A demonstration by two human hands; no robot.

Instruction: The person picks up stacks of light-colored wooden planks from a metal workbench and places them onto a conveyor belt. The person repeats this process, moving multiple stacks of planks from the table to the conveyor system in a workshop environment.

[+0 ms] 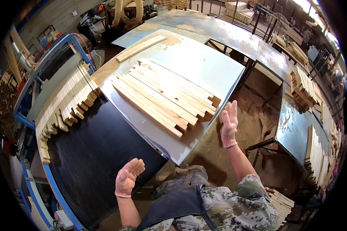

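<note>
Both my hands wear pale pinkish work gloves. My left hand [130, 178] is raised over the near edge of the black conveyor belt [104, 146], its fingers slightly curled and nothing in it. My right hand [229, 125] is up beside the right edge of the pale table [223, 63], fingers stretched out and palm bare of anything. Between and beyond the hands, a row of wooden strips [162, 96] lies side by side on that table, their near ends uneven. Neither hand touches the strips. One separate wooden strip [141, 48] lies farther back on the tabletop.
On the left, many wooden strips [67, 96] stand in a row along the belt, beside a blue machine frame [75, 40]. Metal tables [297, 123] at right carry stacked strips [302, 86]. Another person [89, 25] is at the far left. More strips [280, 204] are stacked behind my right elbow.
</note>
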